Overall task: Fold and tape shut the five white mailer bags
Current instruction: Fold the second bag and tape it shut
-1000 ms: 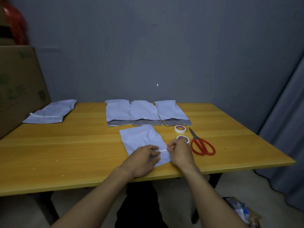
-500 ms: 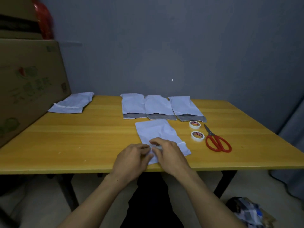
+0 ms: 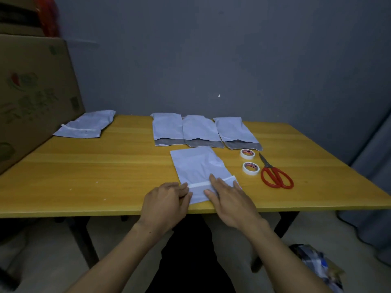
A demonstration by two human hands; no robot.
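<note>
One glossy white mailer bag lies flat at the front edge of the yellow wood-grain worktop, a matte tape strip across its folded end; the left hand presses the strip's left end, grip loosely bent, and the right hand lies flat on it, grip spread. Three more bags sit side by side behind, grey flaps unfolded, a fifth taped bag far left by a cardboard box, two tape rolls and red scissors to the right, grey wall beyond. Top left a red shape is blurred, bottom right a checked cloth is cut off
</note>
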